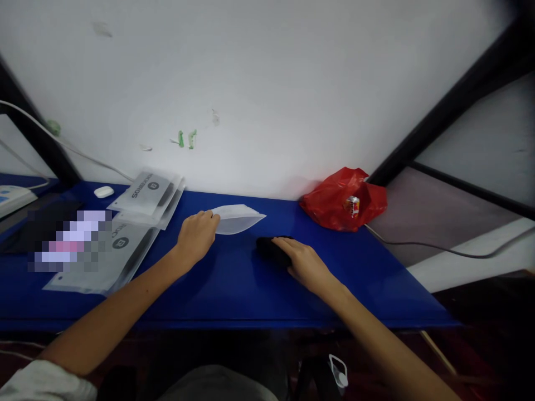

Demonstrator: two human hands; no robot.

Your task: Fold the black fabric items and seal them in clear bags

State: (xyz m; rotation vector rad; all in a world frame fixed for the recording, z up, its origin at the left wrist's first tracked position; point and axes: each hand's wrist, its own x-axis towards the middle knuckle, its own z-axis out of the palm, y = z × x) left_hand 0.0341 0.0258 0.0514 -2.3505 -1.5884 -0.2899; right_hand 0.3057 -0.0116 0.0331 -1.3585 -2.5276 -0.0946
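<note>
My left hand (pixel 197 238) is closed on the left side of a frosted plastic bag (pixel 234 221). The bag's mouth gapes toward the right, above the blue table. To its lower right, my right hand (pixel 307 262) grips a soft-looking black bundle (pixel 272 250); its exact kind is too dark to make out. The bundle is near the bag's opening but apart from it. Left of my left hand lie frosted printed packets (pixel 146 192) with dark contents, partly stacked, and another printed packet (pixel 121 253) lies in front of them.
A red plastic bag (pixel 345 200) stands at the table's back right, by the white wall. A small white case (pixel 103 191) and a white power strip (pixel 14 199) are at the left. The blue table's front edge (pixel 251 323) runs below my forearms. Cables cross both sides.
</note>
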